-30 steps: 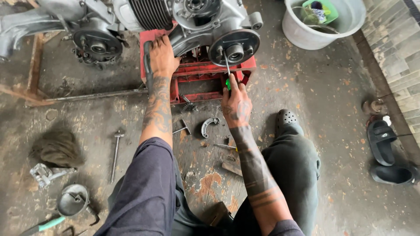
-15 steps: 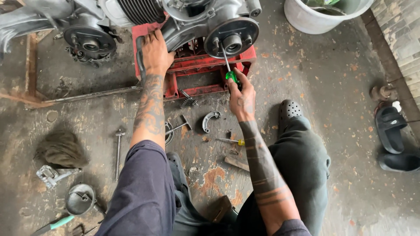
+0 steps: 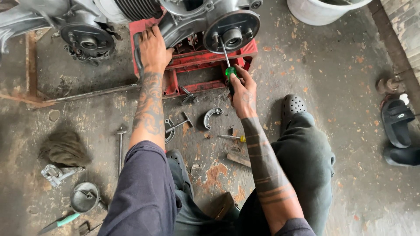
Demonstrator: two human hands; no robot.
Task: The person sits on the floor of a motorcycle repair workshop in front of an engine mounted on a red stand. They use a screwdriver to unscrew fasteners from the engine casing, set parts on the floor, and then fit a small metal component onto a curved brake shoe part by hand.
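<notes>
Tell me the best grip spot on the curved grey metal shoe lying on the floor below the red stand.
Probably the middle of the curved metal shoe's arc, pinched across its thin width from above. It lies flat on the floor, ends pointing right, free of the right hand and the T-handled tool.

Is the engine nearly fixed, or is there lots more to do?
Hard to tell. Already off, it seems: a curved shoe and small parts lie loose on the floor. In hand: the right hand works a green screwdriver at the round hub, while the left hand steadies the engine on its red stand. Left: the loose parts are not back on, so probably plenty.
</notes>
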